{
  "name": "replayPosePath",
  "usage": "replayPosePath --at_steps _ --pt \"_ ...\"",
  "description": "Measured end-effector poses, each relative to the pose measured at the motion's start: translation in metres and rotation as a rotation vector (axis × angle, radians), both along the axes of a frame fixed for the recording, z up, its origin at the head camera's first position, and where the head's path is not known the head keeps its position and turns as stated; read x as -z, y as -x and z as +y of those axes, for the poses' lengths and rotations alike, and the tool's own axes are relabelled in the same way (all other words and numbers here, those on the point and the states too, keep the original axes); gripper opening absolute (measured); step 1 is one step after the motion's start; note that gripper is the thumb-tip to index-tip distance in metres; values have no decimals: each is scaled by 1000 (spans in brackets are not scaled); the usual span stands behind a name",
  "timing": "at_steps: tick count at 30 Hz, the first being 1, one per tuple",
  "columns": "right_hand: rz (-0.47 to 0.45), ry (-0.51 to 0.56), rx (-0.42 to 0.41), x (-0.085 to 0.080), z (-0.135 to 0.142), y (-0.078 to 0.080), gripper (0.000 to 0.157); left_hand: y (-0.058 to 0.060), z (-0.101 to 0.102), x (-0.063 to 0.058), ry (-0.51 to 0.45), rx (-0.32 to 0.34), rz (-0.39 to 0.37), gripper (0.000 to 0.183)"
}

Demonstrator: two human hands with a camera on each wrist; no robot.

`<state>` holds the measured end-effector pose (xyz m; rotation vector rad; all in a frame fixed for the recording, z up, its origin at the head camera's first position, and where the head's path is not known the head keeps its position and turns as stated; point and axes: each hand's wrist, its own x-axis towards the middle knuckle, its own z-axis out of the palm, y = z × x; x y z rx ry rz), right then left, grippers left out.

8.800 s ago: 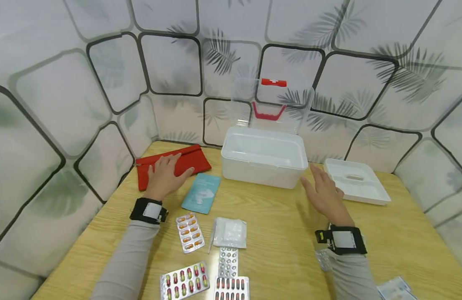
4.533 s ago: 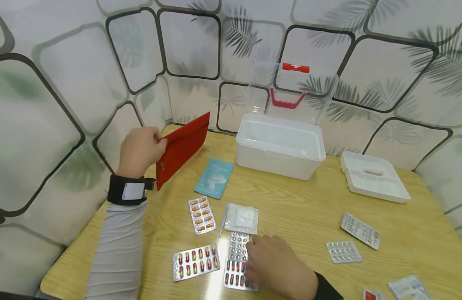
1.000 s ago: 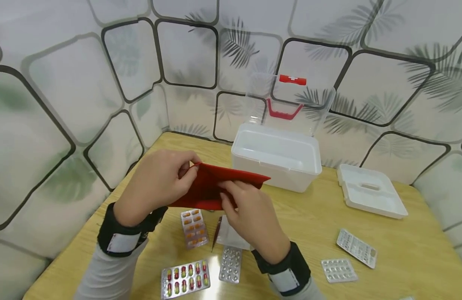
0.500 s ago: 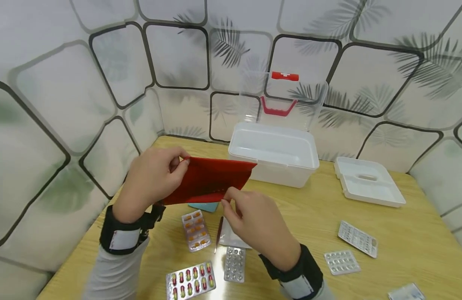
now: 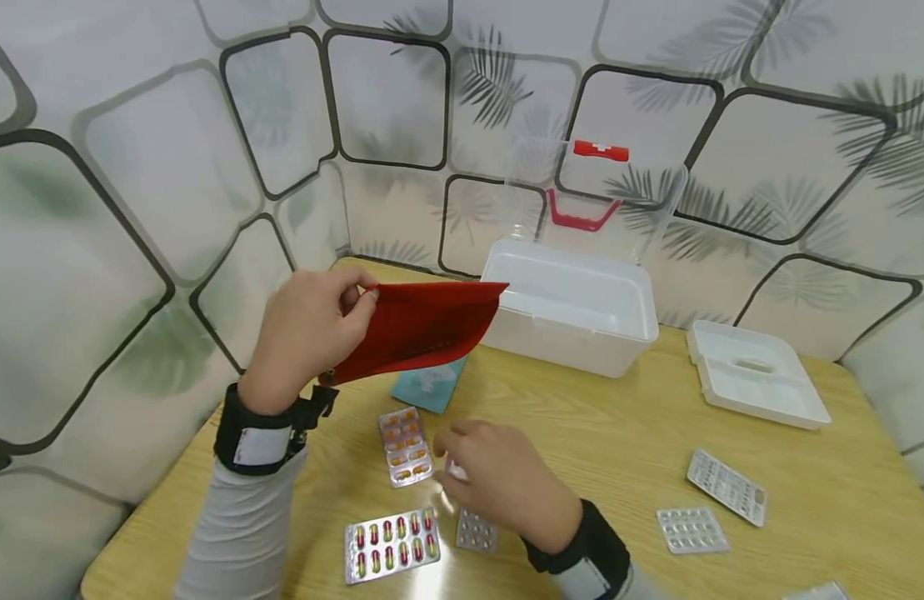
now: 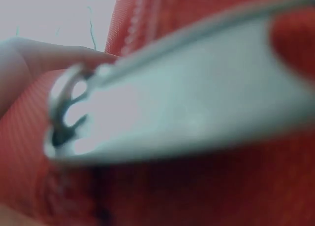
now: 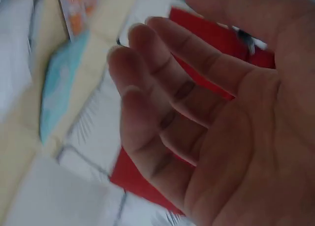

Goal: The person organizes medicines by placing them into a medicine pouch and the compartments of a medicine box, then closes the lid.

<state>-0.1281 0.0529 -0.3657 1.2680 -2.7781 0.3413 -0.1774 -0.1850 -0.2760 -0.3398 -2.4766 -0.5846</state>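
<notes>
Where left fingers [image 5: 361, 313] pinch, red pouch [image 5: 424, 323], raised

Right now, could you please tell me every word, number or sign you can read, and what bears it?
"+", a white cross: red latch on the clear lid.
Teal packet: pale markings, too small to read.
Red pouch: no text visible.
No words or numbers are legible.

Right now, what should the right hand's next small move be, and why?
Perhaps the right hand should pinch the silver blister pack of orange capsules: it lies just beside that hand, which appears in the right wrist view with nothing held, while the left hand holds up the red fabric pouch, whose mouth seems to gape.
</notes>
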Motion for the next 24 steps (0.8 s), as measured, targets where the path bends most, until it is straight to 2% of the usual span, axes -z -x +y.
replayPosePath --at_steps 4,10,17,24 --pt "-10 -81 -90 20 -17 -15 24 1 0 -4 0 -4 3 18" --pt "-56 -166 -124 36 -28 -30 41 3 4 -5 11 5 -12 17" --pt "-82 -190 -117 46 -27 -32 40 1 1 -4 7 -15 -39 19" --pt "-156 -218 -129 46 -27 -32 48 0 -2 -1 7 -10 -46 19"
